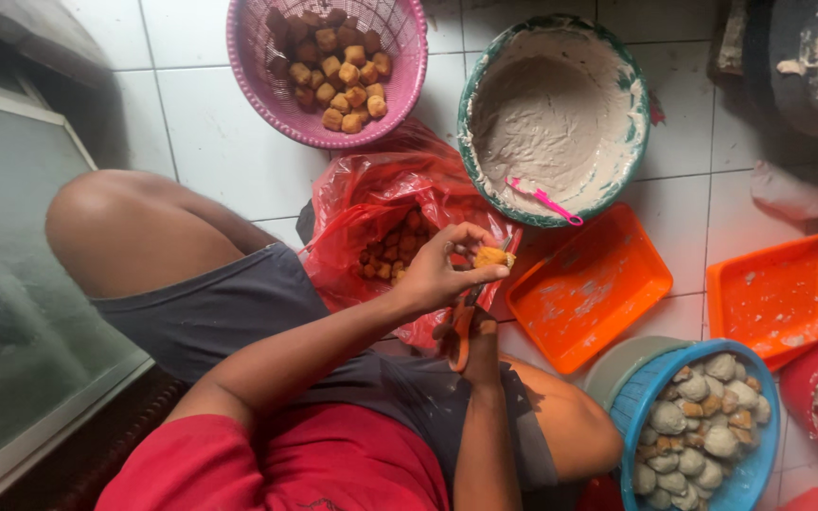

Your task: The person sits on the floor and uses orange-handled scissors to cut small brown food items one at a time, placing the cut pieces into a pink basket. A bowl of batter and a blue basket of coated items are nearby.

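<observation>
Centre frame: left hand [437,274] pinching fried tofu puff [490,256] at sides with fingertips, above red plastic bag [381,189] of more puffs. Just below, right hand [477,331] closed around orange-handled scissors [461,326], blades at puff. Puff likely light, spongy, oily, easily crushed; gentle side pinch best.

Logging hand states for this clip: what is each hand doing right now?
Left hand: closed on a piece of fried tofu.
Right hand: closed on orange-handled scissors, mostly hidden under the left.
</observation>
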